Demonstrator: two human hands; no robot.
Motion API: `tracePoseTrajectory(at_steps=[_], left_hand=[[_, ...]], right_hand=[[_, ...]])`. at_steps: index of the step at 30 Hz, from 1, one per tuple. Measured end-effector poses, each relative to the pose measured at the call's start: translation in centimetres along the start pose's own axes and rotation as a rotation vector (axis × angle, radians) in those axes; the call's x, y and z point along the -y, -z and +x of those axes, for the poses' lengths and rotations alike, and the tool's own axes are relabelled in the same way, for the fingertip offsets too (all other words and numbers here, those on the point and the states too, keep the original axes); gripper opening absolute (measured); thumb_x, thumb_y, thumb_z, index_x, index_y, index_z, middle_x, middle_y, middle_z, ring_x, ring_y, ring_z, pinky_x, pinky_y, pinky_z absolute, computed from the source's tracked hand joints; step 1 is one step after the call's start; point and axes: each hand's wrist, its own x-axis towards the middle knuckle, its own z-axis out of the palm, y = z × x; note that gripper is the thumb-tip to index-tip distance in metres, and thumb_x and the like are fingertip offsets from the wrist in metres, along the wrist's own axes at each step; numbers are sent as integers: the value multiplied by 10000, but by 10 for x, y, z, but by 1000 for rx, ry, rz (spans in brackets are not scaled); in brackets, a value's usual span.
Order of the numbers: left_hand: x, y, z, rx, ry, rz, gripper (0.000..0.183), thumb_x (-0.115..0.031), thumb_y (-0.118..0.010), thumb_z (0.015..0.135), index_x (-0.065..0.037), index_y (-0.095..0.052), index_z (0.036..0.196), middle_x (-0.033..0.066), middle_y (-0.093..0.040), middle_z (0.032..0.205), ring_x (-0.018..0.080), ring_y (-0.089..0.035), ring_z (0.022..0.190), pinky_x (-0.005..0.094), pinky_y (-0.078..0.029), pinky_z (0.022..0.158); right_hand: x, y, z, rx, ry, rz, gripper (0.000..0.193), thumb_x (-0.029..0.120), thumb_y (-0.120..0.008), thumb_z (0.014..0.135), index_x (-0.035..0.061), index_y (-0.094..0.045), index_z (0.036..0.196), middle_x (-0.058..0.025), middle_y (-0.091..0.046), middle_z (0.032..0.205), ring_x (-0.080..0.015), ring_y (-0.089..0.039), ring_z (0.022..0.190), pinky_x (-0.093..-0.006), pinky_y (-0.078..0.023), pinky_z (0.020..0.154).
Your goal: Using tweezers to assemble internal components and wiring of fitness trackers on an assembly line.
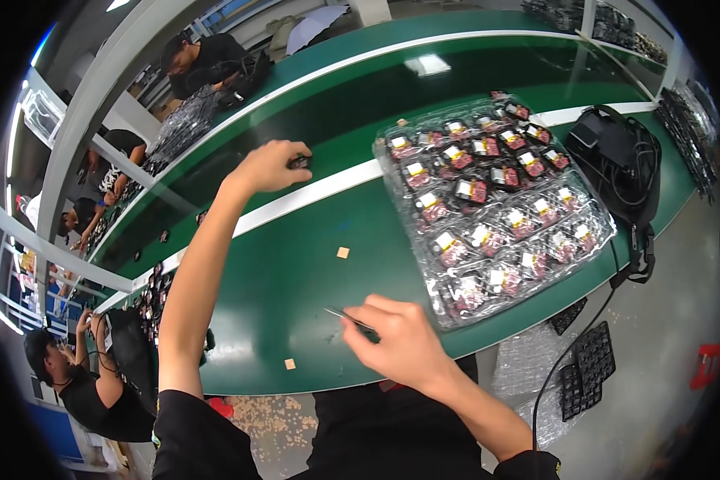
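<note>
My left hand (274, 166) reaches over the green conveyor belt (360, 104), its fingers curled round a small dark part (298, 162) that they mostly hide. Held low over the green worktable (272, 296), my right hand (396, 338) grips a pair of metal tweezers (346, 317), tips pointing left. To the right lies a clear plastic tray (444, 308) with rows of small black units (472, 190) bearing red, white and yellow faces. Two small tan squares lie on the table: one (342, 253) between my hands, the other (290, 364) near the front edge.
A black bag (644, 176) with a cable sits right of the tray. A white rail (320, 190) divides table and belt. Dark parts (154, 304) pile up at left, near a seated co-worker (96, 392). Black trays (588, 372) lie on the floor. Other people work across the belt.
</note>
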Motion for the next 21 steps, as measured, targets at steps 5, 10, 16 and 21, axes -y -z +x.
tracePoseTrajectory(at_steps=[5, 10, 16, 21], left_hand=[[13, -26, -33, -197, -69, -109, 419, -171, -731, 1033, -61, -661, 1431, 169, -731, 1306, 382, -733, 1116, 477, -582, 986], [-19, -31, -73, -385, -216, -198, 296, -92, -712, 1025, -59, -724, 1319, 158, -742, 1114, 375, -744, 999, 473, -591, 880], [-23, -37, -114, -353, -179, -399, 194, -110, -756, 982, -61, -782, 1167, 102, -707, 953, 288, -695, 850, 414, -568, 780], [-39, -47, -116, -373, -182, -466, 339, -150, -851, 921, -54, -755, 1232, 69, -667, 1033, 212, -603, 823, 365, -530, 771]], right_hand=[[3, -3, 2, 39, 6, 5, 91, 58, -794, 923, -26, -791, 957, -119, -697, 810, -330, -695, 621, -428, -563, 584], [1, -2, 6, -21, -37, -1, 109, 23, -816, 923, -37, -807, 1013, -110, -682, 767, -234, -633, 559, -365, -501, 530], [6, -5, 10, -21, -49, -56, 142, 32, -836, 922, -26, -829, 1052, -83, -684, 754, -156, -588, 538, -321, -453, 499], [2, -4, 8, -23, -69, -75, 132, 21, -844, 911, -26, -831, 1033, -73, -669, 723, -143, -565, 509, -309, -421, 476]])
